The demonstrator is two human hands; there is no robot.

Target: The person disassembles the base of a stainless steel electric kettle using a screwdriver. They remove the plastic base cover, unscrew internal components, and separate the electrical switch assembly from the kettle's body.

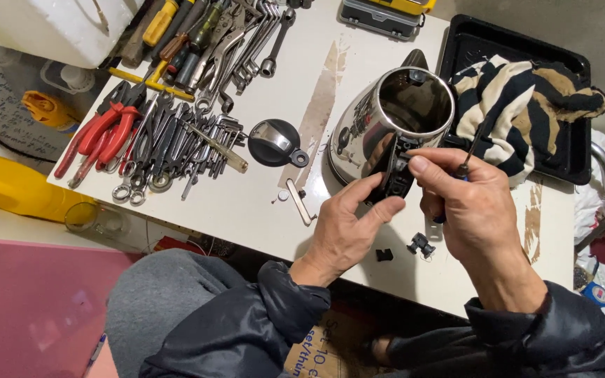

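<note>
While on kettle handle [395, 175], both hands' grip.

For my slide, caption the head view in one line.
Both hands, left hand and right hand, grip the black handle of a lidless steel kettle beside spread-out tools.

Your kettle [386, 119] is polished metal, mirror-bright, with a matt black plastic handle [395, 175] under your left hand [344, 227] and right hand [467, 210]. At nine o'clock its lid [273, 142] is shiny metal rimmed in black plastic. The table [246, 203] is smooth white, scuffed brown. At two o'clock striped cloth [519, 105] lies in a glossy black tray [498, 42]. Your sleeves [246, 329] look slightly shiny.
</note>
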